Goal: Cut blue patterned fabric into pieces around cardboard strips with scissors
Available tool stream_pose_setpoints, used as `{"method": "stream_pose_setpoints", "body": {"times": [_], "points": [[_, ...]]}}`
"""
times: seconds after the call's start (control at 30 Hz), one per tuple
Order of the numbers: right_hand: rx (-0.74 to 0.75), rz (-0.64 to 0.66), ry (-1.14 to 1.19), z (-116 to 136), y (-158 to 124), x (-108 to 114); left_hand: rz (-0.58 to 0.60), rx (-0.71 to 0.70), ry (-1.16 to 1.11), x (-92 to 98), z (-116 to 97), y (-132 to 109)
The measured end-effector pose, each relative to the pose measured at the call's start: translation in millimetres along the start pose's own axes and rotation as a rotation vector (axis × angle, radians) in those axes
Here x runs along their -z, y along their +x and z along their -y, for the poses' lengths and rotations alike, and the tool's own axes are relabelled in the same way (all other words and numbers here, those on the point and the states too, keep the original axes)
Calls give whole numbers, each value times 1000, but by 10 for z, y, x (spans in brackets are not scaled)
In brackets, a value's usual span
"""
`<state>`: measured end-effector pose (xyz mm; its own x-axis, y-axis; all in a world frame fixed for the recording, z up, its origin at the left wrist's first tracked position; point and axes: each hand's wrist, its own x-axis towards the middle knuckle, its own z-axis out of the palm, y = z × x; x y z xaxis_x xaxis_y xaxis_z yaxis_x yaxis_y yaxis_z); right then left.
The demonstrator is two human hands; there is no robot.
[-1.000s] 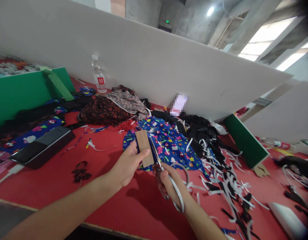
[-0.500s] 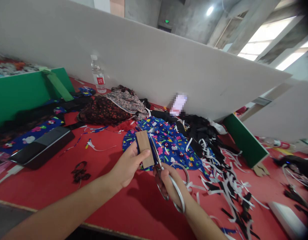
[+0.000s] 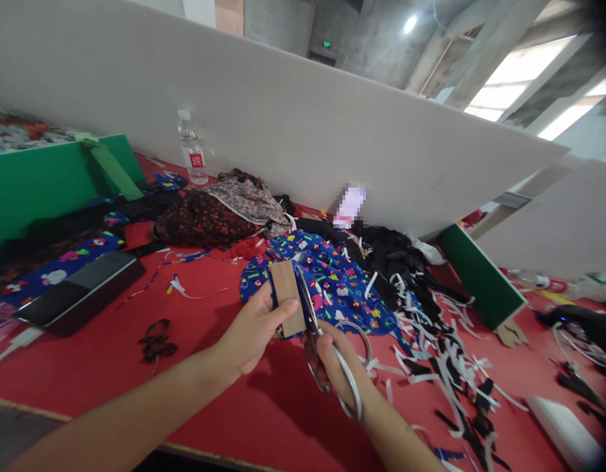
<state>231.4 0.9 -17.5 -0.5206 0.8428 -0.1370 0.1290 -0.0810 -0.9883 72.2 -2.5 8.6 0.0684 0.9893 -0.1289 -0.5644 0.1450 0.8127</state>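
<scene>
Black-white strips (image 3: 448,357) just beside scissors (image 3: 314,333)

The left hand (image 3: 251,331) and right hand (image 3: 338,368) are bare, as are both forearms (image 3: 136,413) to the picture's edge.

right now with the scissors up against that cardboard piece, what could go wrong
1. The left hand has its thumb on the cardboard piece, right beside the blades of the scissors, so a slip could nick it.
2. The blue printed fabric under the card seems pinched by that hand alone; it may shift and the cut could wander off the card's edge.
</scene>
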Motion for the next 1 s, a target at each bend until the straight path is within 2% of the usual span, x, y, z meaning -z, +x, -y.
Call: {"method": "stream_pose_setpoints", "body": {"times": [0.8, 1.0], "points": [[-11, -41, -17, -3, -14, -12, 20, 12, 5, -18, 4, -12], [18, 11, 66, -39, 4, -9, 14, 3, 7, 3, 13, -10]]}}
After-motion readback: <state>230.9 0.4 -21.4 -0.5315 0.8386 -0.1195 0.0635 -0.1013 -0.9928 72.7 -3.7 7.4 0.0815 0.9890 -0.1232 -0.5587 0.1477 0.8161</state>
